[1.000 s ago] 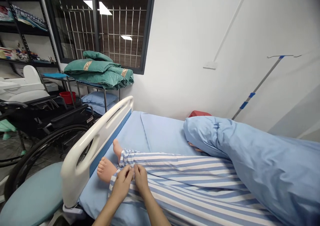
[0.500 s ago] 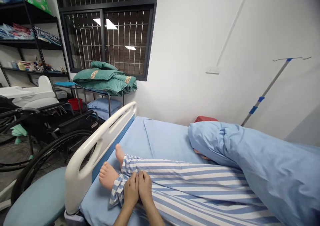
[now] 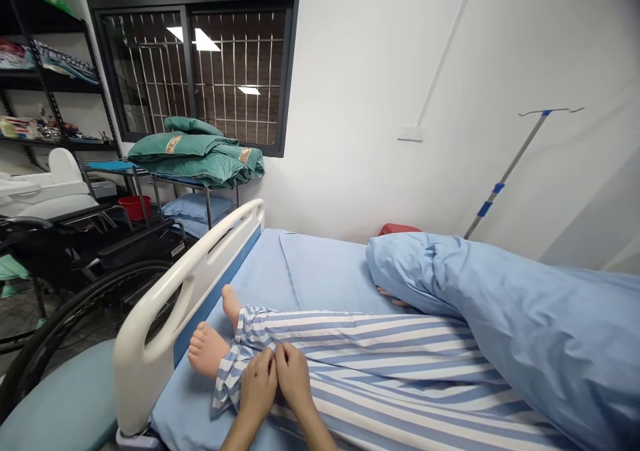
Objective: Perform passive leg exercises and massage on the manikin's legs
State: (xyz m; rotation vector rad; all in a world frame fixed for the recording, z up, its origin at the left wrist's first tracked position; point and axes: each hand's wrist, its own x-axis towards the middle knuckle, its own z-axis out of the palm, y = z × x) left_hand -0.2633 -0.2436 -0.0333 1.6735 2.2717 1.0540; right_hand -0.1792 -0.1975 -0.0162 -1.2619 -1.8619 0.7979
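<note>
A figure in blue-and-white striped trousers point(image 3: 380, 361) lies on the bed, its smooth bare feet point(image 3: 207, 351) toward the footboard. My left hand point(image 3: 259, 379) is closed on the lower trouser leg, near the shin. Close beside it, with the knuckles nearly touching, my right hand point(image 3: 294, 374) is curled on the same leg. The fingertips of both are hidden under the hands, so how much cloth or leg they grip does not show. A light blue quilt point(image 3: 490, 311) covers the figure's upper part, and some fingers point(image 3: 393, 298) poke out from its edge.
A white footboard point(image 3: 145, 344) rises left of the feet, with a teal stool seat point(image 3: 65, 398) and a black wheelchair point(image 3: 90, 271) beyond. Green folded bedding point(image 3: 195, 154) lies on a stand under the window. An IV pole point(image 3: 510, 171) leans in view at the right.
The view has swung a little to the right, so everything sits further left. My two hands stay on the trouser leg, their wrists slightly further apart.
</note>
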